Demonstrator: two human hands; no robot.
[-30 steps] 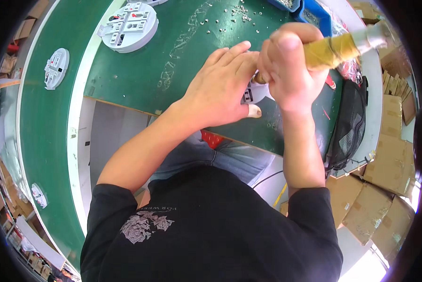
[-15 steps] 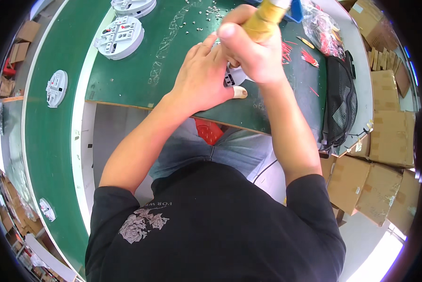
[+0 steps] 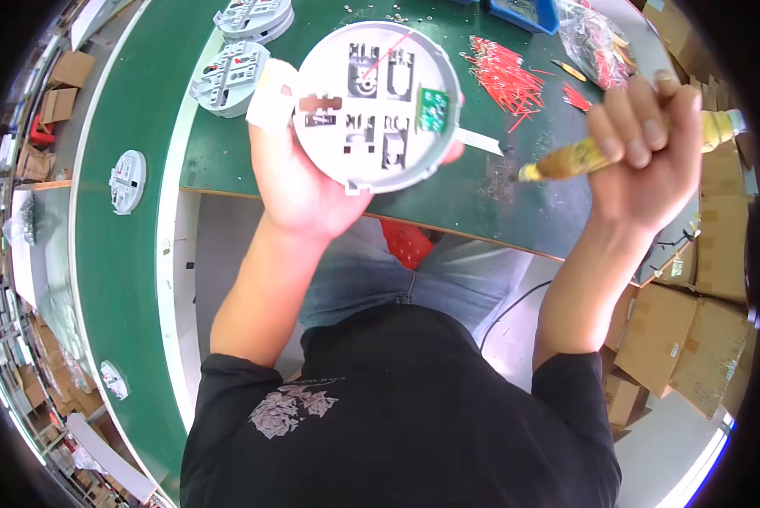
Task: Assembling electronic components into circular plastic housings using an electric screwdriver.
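Observation:
My left hand (image 3: pixel 300 190) is closed around the rim of a round white plastic housing (image 3: pixel 371 173), lifted above the table with its inner side up. A pale wrap covers the thumb; most of the fingers are hidden beneath. Inside the housing sit a small green circuit board (image 3: pixel 433 111), metal clips, a copper-coloured plate (image 3: pixel 321 103) and a thin red wire (image 3: pixel 387 54). To the right, my right hand (image 3: pixel 647 157) grips a stick-like tool wrapped in yellow (image 3: pixel 573 159), its narrow end pointing left, apart from the housing. What kind of tool it is I cannot tell.
Red wires (image 3: pixel 507 80) lie beyond the housing, near a yellow-handled blade (image 3: pixel 570 69), a blue tray (image 3: pixel 524 15) and a clear bag (image 3: pixel 596 42). Similar round housings (image 3: pixel 230 78) stand at the far left. A white-edged green surface (image 3: pixel 113 279) runs along the left; cardboard boxes (image 3: pixel 659 334) are stacked right.
My left hand, earlier flat over the housing on the table, now holds it raised and to the left. The right hand has moved right and away with the yellow-wrapped tool.

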